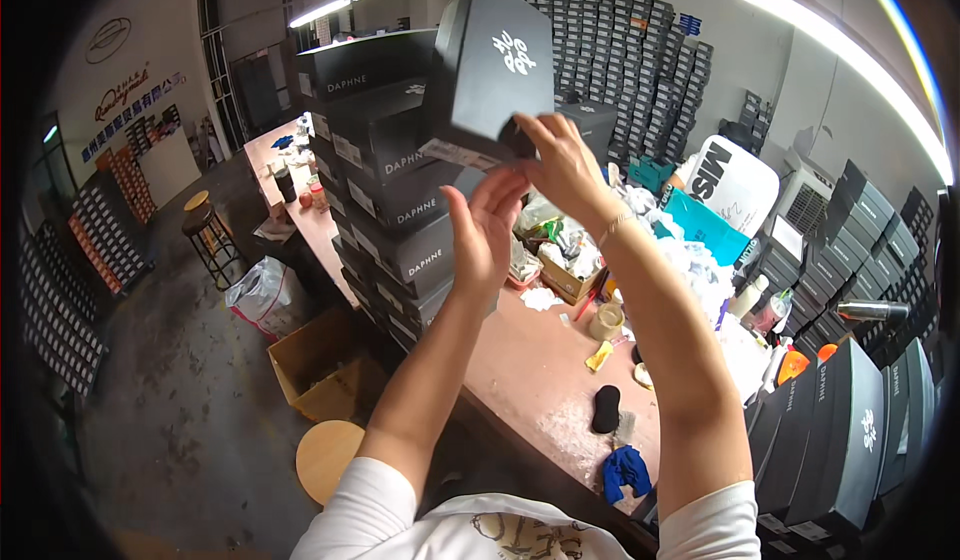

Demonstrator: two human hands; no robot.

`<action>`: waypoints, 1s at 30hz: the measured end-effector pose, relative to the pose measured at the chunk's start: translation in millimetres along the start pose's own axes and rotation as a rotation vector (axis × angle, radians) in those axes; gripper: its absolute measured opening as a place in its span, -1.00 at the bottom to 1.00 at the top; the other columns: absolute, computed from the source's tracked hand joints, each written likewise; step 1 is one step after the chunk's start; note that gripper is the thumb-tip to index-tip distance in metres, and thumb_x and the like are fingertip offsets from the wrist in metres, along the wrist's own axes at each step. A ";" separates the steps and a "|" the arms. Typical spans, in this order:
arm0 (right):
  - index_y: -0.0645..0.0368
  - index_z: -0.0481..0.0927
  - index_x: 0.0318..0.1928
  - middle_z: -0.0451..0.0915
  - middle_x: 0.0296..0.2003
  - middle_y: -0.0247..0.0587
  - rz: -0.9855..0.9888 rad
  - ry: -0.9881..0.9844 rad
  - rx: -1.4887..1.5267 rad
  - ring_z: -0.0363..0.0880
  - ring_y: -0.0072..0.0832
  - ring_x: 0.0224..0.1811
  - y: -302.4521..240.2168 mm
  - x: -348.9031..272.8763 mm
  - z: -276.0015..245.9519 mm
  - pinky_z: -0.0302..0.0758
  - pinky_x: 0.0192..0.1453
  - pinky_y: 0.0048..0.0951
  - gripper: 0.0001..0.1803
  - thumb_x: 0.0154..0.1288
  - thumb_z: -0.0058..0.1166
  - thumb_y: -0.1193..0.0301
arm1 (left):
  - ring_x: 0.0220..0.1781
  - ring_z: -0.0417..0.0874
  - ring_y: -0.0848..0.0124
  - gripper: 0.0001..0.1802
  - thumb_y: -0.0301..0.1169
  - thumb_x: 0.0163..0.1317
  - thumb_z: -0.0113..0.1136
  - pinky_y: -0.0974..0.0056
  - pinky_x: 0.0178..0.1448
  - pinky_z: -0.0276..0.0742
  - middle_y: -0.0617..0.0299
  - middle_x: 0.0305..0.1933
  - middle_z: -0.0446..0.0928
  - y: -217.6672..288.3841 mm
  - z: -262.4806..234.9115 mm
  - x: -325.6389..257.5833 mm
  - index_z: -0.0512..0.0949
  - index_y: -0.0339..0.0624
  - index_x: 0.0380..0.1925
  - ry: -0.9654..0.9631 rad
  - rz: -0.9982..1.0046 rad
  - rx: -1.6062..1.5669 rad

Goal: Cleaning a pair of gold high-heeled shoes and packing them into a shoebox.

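A black shoebox (490, 80) with a white printed mark is held up, tilted, in front of the upper part of a tall stack of black shoeboxes (395, 242). My right hand (565, 168) grips its lower right corner, thumb and fingers closed on the edge. Just beneath the box is my left hand (484, 232), palm turned up, with the thumb apart and the fingers stretched toward the box's lower edge. Whether those fingertips touch the box I cannot tell.
On the pink table (520, 350) lie a black pad (606, 409), a brush, a blue cloth (626, 472), a jar (606, 321) and heaped white paper. More shoeboxes (840, 440) stand at the right. An open carton (320, 365) and a round stool (330, 460) are on the left.
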State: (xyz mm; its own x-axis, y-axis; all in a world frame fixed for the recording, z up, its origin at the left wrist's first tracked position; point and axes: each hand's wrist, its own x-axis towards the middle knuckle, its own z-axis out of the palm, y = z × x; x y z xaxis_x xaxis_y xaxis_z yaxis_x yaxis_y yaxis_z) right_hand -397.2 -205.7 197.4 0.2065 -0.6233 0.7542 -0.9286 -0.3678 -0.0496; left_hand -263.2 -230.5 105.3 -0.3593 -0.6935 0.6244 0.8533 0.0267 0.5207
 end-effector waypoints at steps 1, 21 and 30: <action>0.14 0.32 0.23 0.37 0.09 0.06 -0.039 0.010 0.110 0.32 -0.03 0.19 8.1 -20.1 10.8 0.38 0.23 -0.20 -0.28 0.01 0.28 0.42 | 0.42 0.19 0.21 -0.07 0.37 0.26 -0.36 0.03 0.45 -0.03 0.03 0.27 0.35 -6.0 -12.3 -13.7 0.23 -0.23 0.29 0.151 -0.029 0.059; 0.20 0.22 0.33 0.05 0.35 0.26 0.610 -0.455 0.529 0.03 0.12 0.40 -55.3 -336.3 202.8 0.10 0.42 -0.08 -0.20 0.17 0.22 0.14 | 0.28 0.35 0.05 -0.16 -0.06 0.20 0.20 0.07 0.32 0.25 -0.21 0.23 0.31 -139.9 -245.6 -235.8 0.13 -0.38 0.30 0.134 -0.588 1.229; 0.18 0.25 0.28 0.21 0.25 0.23 1.252 -0.299 -0.087 0.20 0.11 0.30 -58.4 -458.2 146.9 0.22 0.33 -0.05 -0.20 0.03 0.31 0.29 | 0.43 0.12 0.05 0.03 -0.28 -0.01 0.31 0.11 0.41 0.10 -0.11 0.43 0.02 -149.8 -254.2 -156.9 -0.08 -0.21 0.41 0.109 -1.065 0.925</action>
State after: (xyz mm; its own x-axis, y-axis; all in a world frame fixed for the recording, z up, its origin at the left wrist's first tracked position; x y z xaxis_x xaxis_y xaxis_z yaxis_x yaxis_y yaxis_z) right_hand -392.3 -0.1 -241.5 -0.7640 -0.6433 0.0497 -0.5540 0.6146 -0.5616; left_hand -238.7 -308.7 -218.6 -0.5977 -0.7311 -0.3290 -0.3712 -0.1113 0.9219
